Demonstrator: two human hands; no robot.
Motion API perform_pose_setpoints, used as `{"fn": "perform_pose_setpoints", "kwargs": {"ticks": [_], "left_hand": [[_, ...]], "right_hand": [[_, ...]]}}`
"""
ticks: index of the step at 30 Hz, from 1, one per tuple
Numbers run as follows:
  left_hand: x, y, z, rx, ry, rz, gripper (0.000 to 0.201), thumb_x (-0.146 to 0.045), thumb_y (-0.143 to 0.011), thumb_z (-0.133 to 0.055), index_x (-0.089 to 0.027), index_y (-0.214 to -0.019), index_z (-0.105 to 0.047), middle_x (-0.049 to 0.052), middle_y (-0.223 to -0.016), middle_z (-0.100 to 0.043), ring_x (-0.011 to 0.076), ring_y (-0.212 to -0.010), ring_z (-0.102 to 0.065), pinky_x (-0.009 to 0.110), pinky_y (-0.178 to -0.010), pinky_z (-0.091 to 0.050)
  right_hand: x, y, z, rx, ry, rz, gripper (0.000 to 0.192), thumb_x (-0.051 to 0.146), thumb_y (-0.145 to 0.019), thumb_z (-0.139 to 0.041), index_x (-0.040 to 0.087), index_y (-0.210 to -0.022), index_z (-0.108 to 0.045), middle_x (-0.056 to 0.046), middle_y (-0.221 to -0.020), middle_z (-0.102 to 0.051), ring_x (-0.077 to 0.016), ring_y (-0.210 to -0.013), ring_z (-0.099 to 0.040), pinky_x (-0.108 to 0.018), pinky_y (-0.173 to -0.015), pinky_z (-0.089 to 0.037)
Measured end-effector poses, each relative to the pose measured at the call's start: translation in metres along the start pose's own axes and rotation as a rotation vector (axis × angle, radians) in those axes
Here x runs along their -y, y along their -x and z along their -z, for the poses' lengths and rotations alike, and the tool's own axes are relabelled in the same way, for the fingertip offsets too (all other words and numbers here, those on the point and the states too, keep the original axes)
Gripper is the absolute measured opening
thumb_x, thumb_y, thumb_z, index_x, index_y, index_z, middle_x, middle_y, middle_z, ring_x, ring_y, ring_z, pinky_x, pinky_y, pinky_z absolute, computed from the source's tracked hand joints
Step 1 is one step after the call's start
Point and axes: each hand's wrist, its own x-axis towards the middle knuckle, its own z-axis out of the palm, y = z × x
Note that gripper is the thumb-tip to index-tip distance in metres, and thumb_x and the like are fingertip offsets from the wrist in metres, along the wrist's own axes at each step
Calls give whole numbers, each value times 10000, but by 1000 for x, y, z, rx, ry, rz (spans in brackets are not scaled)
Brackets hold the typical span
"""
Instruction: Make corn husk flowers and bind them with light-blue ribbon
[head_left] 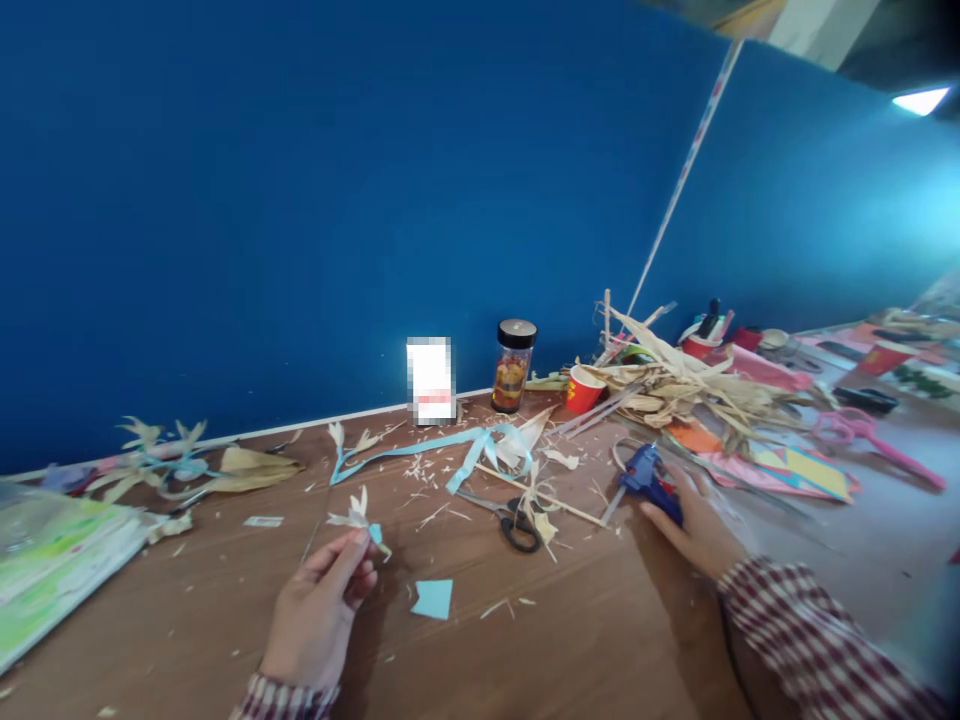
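Straw-pale, a small husk flower [358, 515] sits pinched between the fingertips of my left hand [319, 610], poking up just above them over the wooden table [585, 640]. My right hand [694, 530] is closed around the blue glue gun [646, 475], whose nozzle points toward the scissors [510, 518].

There is a single view, taken from the person's head, looking forward and down across a brown desk [585, 640] toward a blue wall [300, 180] that fills the upper two thirds of the frame. The camera sits close: the left hand [319, 610] rises from the bottom edge left of centre, and the right hand [694, 530] with its checked sleeve [810, 640] enters from the lower right. The desk's far edge slants upward to the right, so the view is tilted and turned slightly rightward, where a corner of the wall shows.
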Motion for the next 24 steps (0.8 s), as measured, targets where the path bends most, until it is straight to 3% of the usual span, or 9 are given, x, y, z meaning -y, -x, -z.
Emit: {"fn": "perform_pose_setpoints", "kwargs": {"ticks": [3, 5, 7, 10, 14, 17, 24], "left_hand": [[1, 4, -3, 81, 2, 6, 182, -231, -542, -749, -148, -684, -669, -5, -591, -610, 59, -490, -510, 141, -454, -446], [1, 9, -5, 160, 8, 16, 197, -257, -556, -744, -135, -685, -659, -5, -589, -595, 56, -495, -497, 144, -456, -434], [1, 16, -9, 239, 24, 40, 190, -263, -570, -738, -128, -669, -648, -8, -578, -575, 53, -494, -480, 145, -449, -412], [1, 26, -13, 336, 49, 92, 180, -264, -577, -733, -127, -629, -628, -15, -555, -543, 51, -484, -456, 155, -448, -385], [2, 30, -13, 400, 53, 94, 161, -252, -595, -722, -132, -631, -622, -26, -545, -521, 43, -466, -426, 160, -452, -359], [4, 28, -11, 456, 56, 78, 134, -249, -643, -689, -130, -652, -627, -7, -564, -550, 62, -487, -467, 179, -476, -381], [7, 26, -12, 544, 23, 116, 114, -242, -698, -642, -132, -668, -637, 8, -555, -577, 104, -506, -528, 230, -504, -429]], "right_hand": [[28, 4, 32, -52, -191, 37, 441, 413, -785, -494, 176, -1154, -452, -152, -1105, -508, -267, -942, -535, -386, -794, -417], [65, 7, 53, -58, -383, 59, 307, 379, -799, -488, 220, -1060, -516, -116, -1000, -558, -226, -831, -563, -349, -716, -445], [113, 12, 63, 44, -643, 116, 197, 345, -818, -476, 245, -966, -558, -77, -950, -582, -203, -840, -569, -320, -709, -453], [188, 18, 48, 458, -1090, 64, 186, 352, -838, -453, 214, -891, -567, -32, -766, -607, -152, -681, -588, -271, -597, -471], [254, 20, -1, 820, -1553, -248, 291, 450, -765, -533, 162, -802, -550, -13, -719, -606, -110, -586, -589, -201, -481, -439], [269, 19, -25, 933, -1782, -439, 336, 460, -694, -623, 148, -774, -526, 14, -633, -593, -72, -491, -561, -165, -437, -418], [262, 21, -31, 1123, -1986, -497, 301, 360, -666, -696, 121, -762, -541, 5, -634, -602, -48, -479, -556, -136, -428, -446]]}}
